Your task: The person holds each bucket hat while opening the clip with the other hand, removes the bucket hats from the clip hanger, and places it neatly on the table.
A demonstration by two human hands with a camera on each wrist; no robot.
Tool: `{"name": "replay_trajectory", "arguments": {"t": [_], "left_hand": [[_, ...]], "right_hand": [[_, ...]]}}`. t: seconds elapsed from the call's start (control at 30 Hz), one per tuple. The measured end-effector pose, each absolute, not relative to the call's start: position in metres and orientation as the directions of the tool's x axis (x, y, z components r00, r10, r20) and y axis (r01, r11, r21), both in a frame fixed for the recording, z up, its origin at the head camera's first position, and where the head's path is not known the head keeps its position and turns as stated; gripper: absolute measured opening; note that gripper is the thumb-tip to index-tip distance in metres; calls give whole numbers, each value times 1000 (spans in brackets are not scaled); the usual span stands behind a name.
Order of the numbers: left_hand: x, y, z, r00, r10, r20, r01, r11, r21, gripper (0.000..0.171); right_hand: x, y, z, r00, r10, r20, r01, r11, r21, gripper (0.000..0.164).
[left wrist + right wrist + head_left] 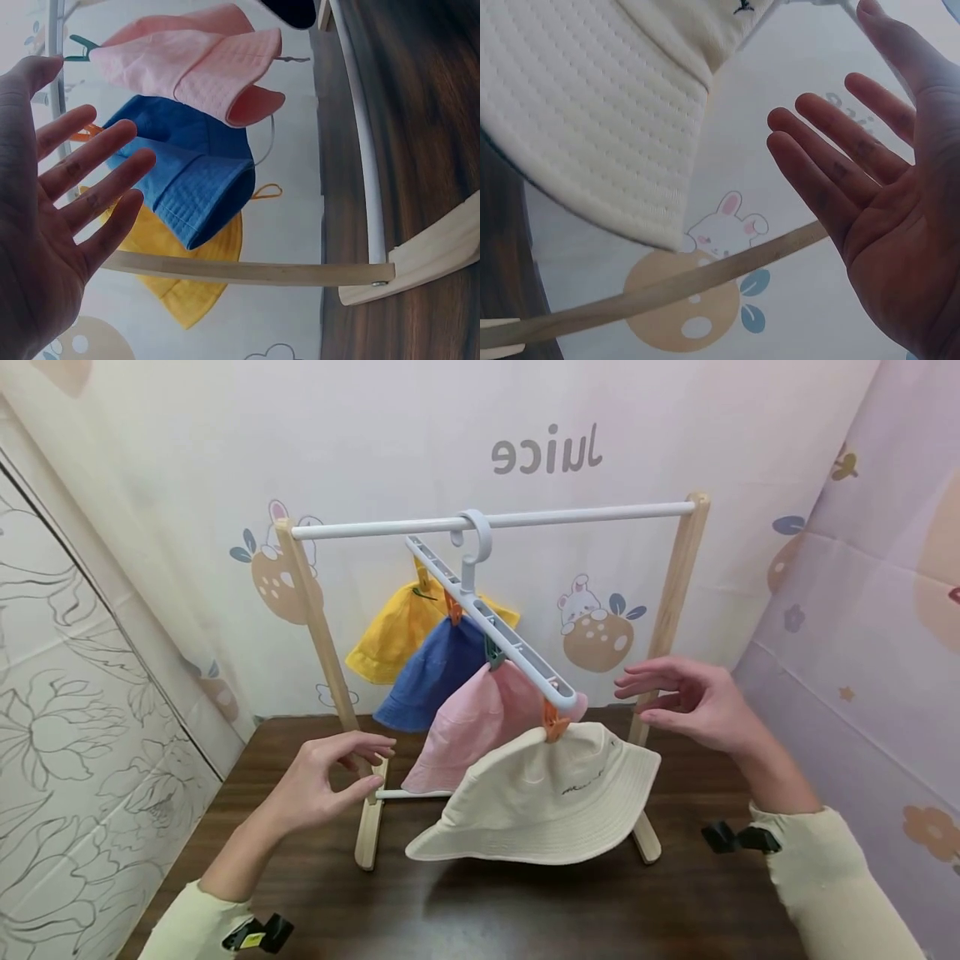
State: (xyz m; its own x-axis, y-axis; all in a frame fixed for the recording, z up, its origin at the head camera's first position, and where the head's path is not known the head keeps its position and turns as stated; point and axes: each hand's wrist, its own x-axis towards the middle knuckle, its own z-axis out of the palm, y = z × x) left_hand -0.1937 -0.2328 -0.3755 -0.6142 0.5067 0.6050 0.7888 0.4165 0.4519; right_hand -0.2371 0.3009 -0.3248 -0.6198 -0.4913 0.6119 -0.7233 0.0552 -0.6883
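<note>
Nearest are two pale sleeves, the left one [191, 927] and the right one [832, 877], each with a dark device at the cuff. The left hand [318, 781] and right hand [705, 700] are well apart, fingers loosely spread and gently bent, both clear of the hats. Between them hangs the cream hat [540, 806], its brim tilted, held by an orange clip [553, 724] at the near end of a white hanger [468, 578]. Behind it along the hanger come the pink hat [480, 718] on a green clip [493, 652], the blue hat [435, 677] on another orange clip, and the yellow hat [393, 635] at the far end. The hanger hooks over a white rail [585, 516] between two wooden posts; the right hand is near the right post [675, 585], the left hand near the left post [316, 618]. The rack stands on a dark table [300, 877] before a printed curtain [375, 435].
</note>
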Motion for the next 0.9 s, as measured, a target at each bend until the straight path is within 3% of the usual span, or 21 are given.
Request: {"name": "replay_trajectory", "arguments": {"t": [0.9], "left_hand": [[-195,-207,-372,-616,509,601,786,345,513,46]], "right_hand": [[-224,274,-322,-642,-512,570,-663,-3,-749,59]]}}
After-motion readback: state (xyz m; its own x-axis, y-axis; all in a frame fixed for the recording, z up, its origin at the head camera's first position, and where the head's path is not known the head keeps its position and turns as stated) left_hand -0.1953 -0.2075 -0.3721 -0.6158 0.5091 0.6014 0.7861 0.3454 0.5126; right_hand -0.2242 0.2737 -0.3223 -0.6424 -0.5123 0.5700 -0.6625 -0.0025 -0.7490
